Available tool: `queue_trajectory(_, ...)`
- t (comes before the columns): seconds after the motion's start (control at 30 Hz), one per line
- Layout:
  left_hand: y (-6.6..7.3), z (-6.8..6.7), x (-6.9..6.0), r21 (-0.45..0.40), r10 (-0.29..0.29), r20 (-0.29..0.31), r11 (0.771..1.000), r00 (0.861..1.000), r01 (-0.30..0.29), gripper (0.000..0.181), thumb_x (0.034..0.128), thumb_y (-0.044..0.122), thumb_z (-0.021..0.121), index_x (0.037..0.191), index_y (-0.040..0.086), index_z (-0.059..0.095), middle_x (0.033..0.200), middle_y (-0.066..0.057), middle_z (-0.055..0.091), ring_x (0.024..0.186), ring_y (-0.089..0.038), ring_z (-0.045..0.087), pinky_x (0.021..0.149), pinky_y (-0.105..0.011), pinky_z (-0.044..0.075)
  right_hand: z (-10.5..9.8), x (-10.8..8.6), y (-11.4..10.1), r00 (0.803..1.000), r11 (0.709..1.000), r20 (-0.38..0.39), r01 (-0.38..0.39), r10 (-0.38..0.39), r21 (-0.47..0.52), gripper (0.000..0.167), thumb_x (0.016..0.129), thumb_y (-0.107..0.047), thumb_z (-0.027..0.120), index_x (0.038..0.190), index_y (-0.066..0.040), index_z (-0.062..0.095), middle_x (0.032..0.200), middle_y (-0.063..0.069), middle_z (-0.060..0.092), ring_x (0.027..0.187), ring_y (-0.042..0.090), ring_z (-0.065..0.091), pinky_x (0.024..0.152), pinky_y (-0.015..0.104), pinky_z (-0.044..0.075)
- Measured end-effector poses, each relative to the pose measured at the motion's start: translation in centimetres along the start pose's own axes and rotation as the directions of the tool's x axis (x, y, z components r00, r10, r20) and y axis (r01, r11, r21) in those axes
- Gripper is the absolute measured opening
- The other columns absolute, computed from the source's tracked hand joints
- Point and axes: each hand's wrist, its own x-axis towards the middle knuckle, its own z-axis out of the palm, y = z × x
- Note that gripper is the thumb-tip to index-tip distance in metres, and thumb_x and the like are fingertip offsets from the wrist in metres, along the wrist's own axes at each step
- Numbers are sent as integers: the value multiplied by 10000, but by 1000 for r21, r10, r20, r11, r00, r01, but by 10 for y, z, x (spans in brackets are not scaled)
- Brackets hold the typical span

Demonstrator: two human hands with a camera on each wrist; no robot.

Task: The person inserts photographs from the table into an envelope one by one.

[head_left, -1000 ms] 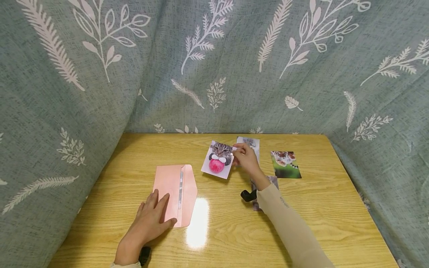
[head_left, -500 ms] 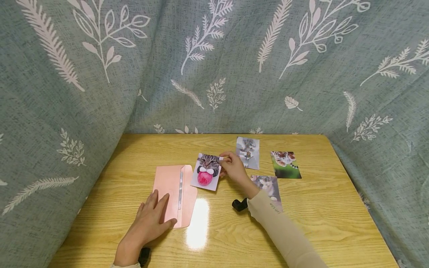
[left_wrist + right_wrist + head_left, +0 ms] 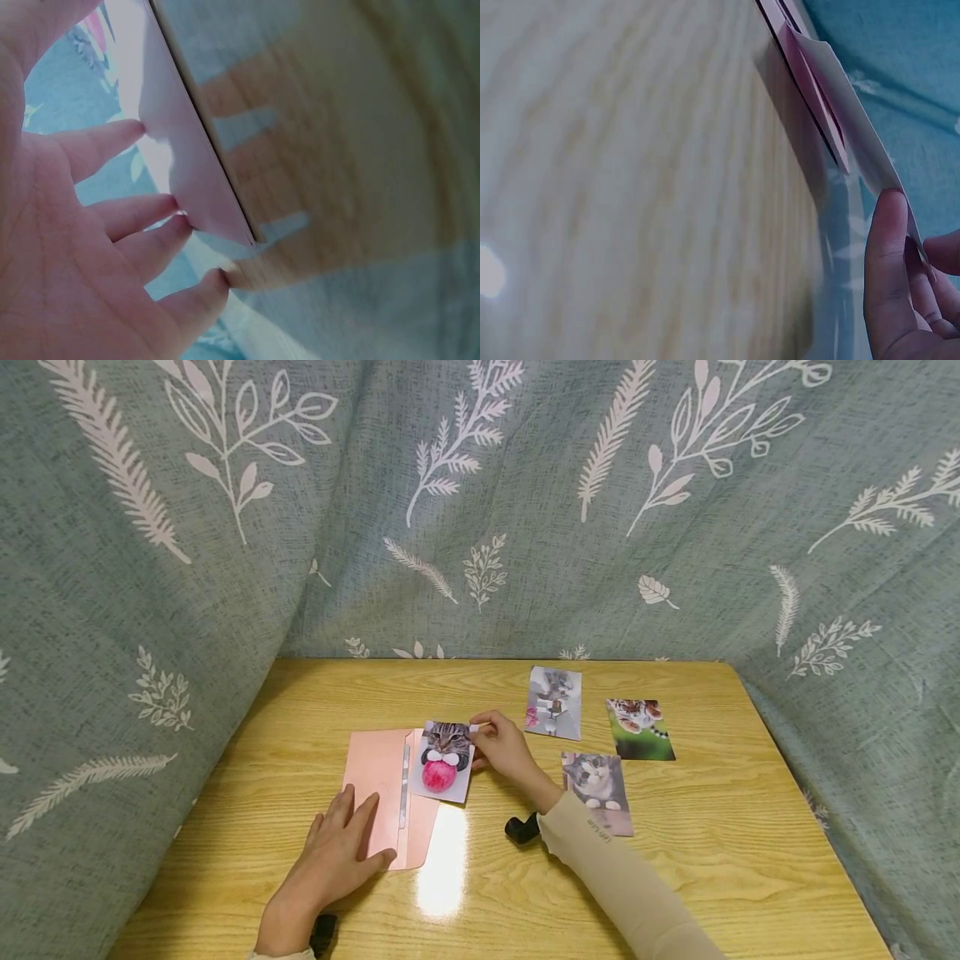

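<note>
A pink envelope (image 3: 375, 760) lies on the table with its flap unfolded to the right; a strip of a picture shows in its slot. My left hand (image 3: 330, 852) rests on it with spread, fairly straight fingers, and the left wrist view shows the fingertips along the envelope (image 3: 176, 142). My right hand (image 3: 506, 750) pinches the right edge of a photo (image 3: 442, 764) of a cat with a pink ball. This photo is over the envelope's flap, near the slot. In the right wrist view, thumb and fingers hold the tilted photo (image 3: 855, 120) by its edge.
Three more photos lie on the wooden table (image 3: 510, 893) to the right: a grey-and-white one (image 3: 555, 702) at the back, a tiger photo (image 3: 641, 729), and a cat photo (image 3: 600, 789) beside my right forearm. A patterned green-blue curtain (image 3: 480, 527) surrounds the back and sides.
My right hand has carried the cat-with-ball photo left and toward me, from the table's back middle to over the envelope's flap. The left hand has stayed on the envelope.
</note>
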Motion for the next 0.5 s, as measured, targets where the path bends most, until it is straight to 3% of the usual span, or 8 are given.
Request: queue_trajectory(0.5, 1, -1, 0, 14, -2, 2, 1000, 1000, 2, 848, 867, 460, 753, 1512, 32, 408, 1569, -348, 195, 1455, -485, 166, 1127, -688, 128, 18, -3, 4, 993, 996, 113, -52, 44, 69, 268, 1006, 37, 502, 1254, 113, 570, 914, 175, 652, 617, 213, 659, 605, 416, 611)
